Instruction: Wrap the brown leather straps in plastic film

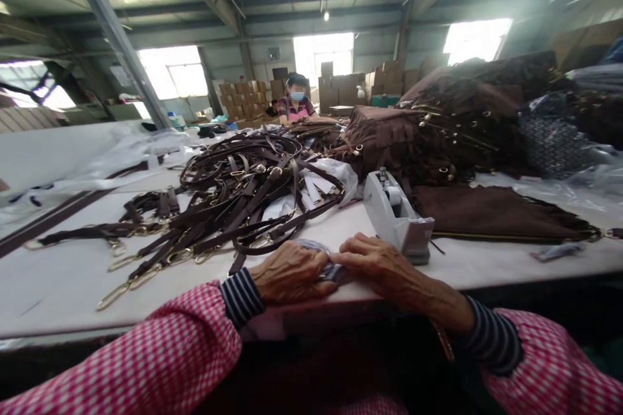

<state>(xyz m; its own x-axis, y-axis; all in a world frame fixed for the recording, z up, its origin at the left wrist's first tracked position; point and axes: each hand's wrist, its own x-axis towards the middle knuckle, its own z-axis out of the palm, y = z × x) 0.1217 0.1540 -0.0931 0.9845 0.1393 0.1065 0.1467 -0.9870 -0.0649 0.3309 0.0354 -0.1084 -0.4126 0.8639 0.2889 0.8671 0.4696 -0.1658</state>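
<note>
At the table's front edge, my left hand (290, 273) is closed around a small, soft grey bundle (333, 271), which looks like crumpled wrapping or cloth. My right hand (384, 266) meets it from the other side, fingers bent and pressed onto the bundle. Both hands hide most of it, so its exact kind is unclear. Just behind my right hand stands a grey tape dispenser (396, 217). Beyond my left hand lies a tangled pile of dark brown straps (253, 198) with gold-coloured clasps.
A flat brown fringed bag (496, 211) lies right of the dispenser, near a small grey wrapped piece (556, 251). Brown bags are heaped (467, 123) behind. Clear plastic (343, 175) lies beside the straps. A masked person (296, 100) sits across the white table (63, 292).
</note>
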